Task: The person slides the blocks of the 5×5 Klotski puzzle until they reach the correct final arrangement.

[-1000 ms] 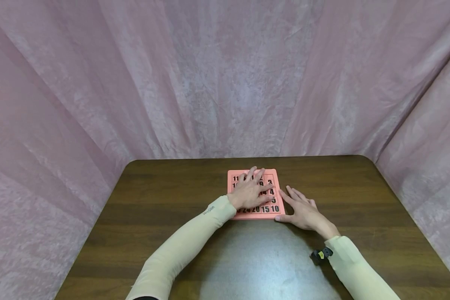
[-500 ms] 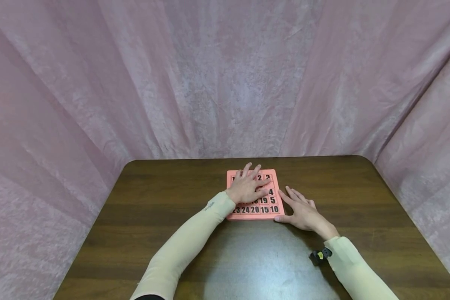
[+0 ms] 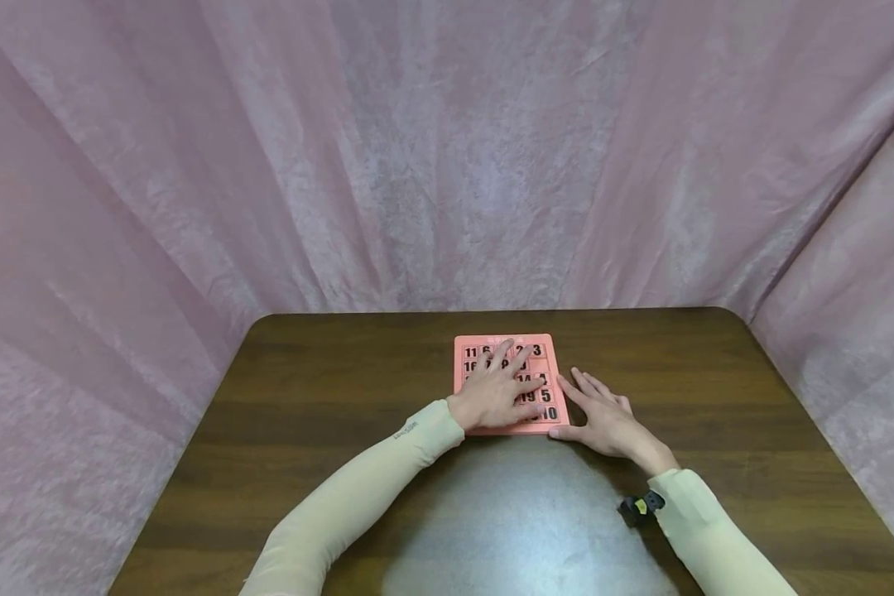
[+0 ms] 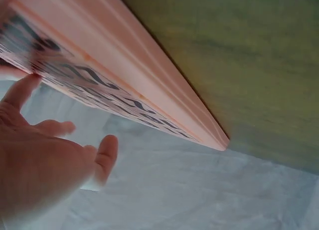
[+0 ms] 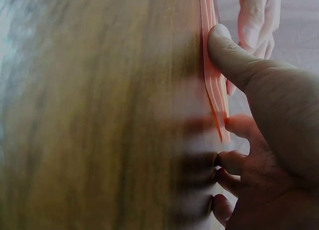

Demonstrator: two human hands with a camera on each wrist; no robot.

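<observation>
Fingers [image 3: 527, 386] spread, left hand [image 3: 489, 396] touches the pink number board [image 3: 540, 364].

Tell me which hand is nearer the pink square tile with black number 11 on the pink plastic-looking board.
Left. The left hand spreads over the board, just right of the tile; the right hand is farther off, at the board's right edge.

Pink curtains [image 3: 447, 165], brown wood-grain table [image 3: 305, 414], pale glare [image 3: 521, 538]
</observation>
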